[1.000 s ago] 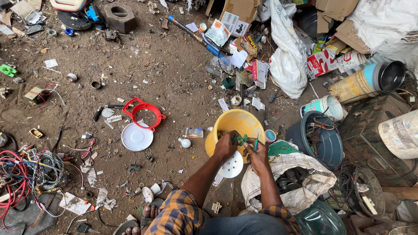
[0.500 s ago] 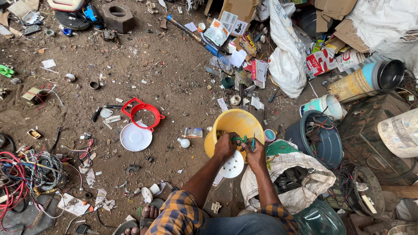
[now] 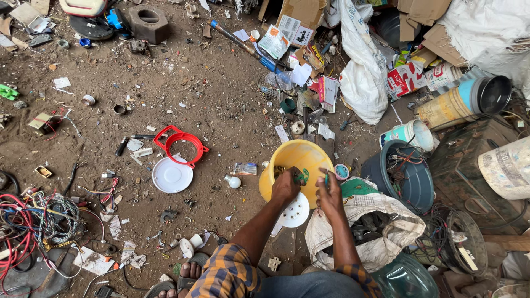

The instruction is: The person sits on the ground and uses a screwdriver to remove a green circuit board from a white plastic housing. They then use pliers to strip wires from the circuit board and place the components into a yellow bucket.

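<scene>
Centre right of the frame: the left hand (image 3: 286, 186) pinches a small green part (image 3: 303, 176) over the yellow bucket (image 3: 298, 154); the right hand (image 3: 329, 194), just beside it, grips a thin green-tipped tool (image 3: 326, 177). A white perforated disc (image 3: 295, 211) lies below the hands. Left of centre: a red ring frame (image 3: 181, 145) and a white round lid (image 3: 172, 175) on the dirt floor (image 3: 210, 94).

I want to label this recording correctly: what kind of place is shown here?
Probably an informal scrap-sorting yard for electrical waste. The dirt floor is strewn with parts, a heap of tangled wires lies at one side, and both hands work over a yellow tub.
</scene>
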